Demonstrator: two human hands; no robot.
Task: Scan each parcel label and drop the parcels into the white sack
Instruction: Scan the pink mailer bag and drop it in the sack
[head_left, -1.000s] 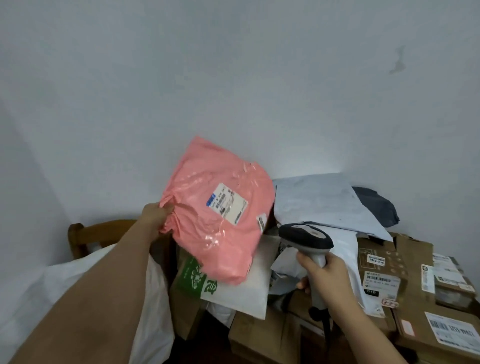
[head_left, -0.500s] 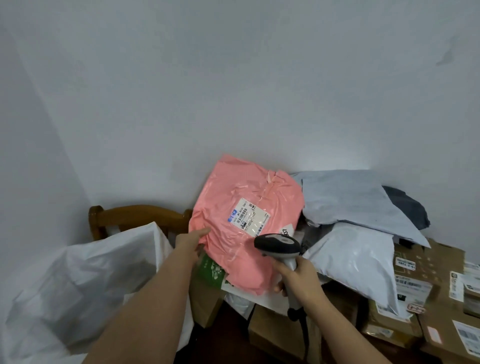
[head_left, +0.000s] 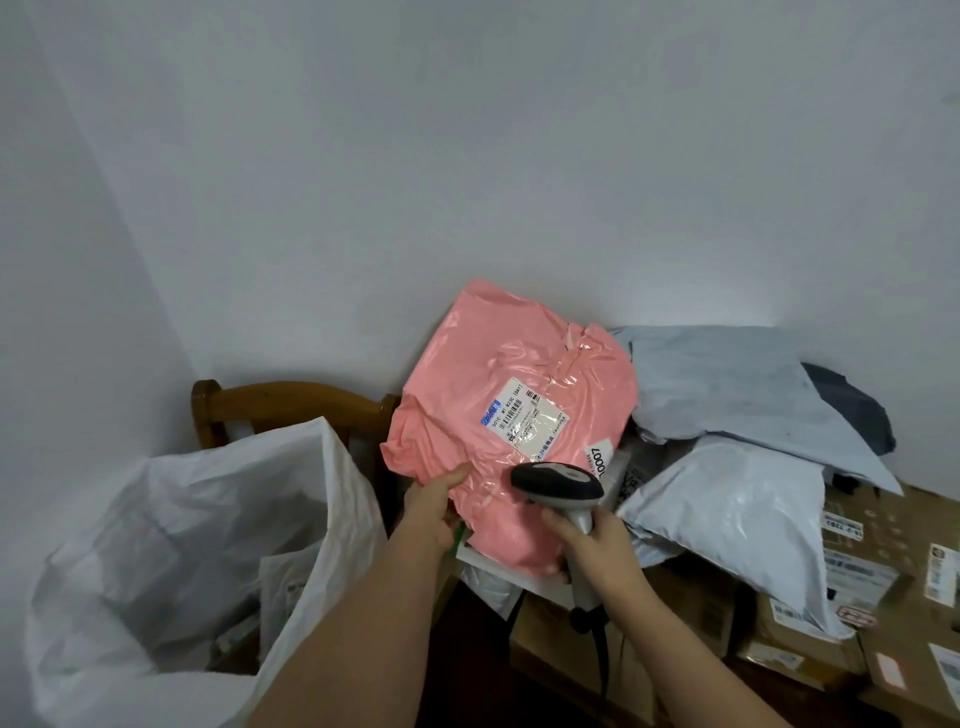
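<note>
Now at the scan step. The pink parcel (head_left: 511, 436) leans on the parcel pile, its label (head_left: 524, 419) facing up. Judged: aim the scanner (head_left: 558, 486) head squarely at the barcode and flatten the glossy film so glare does not spoil the read. Left hand (head_left: 434, 512) pinches the parcel's lower left edge, thumb on top. Right hand (head_left: 597, 545) is curled round the scanner grip. The white sack (head_left: 171, 551) stands open to the left, near.
</note>
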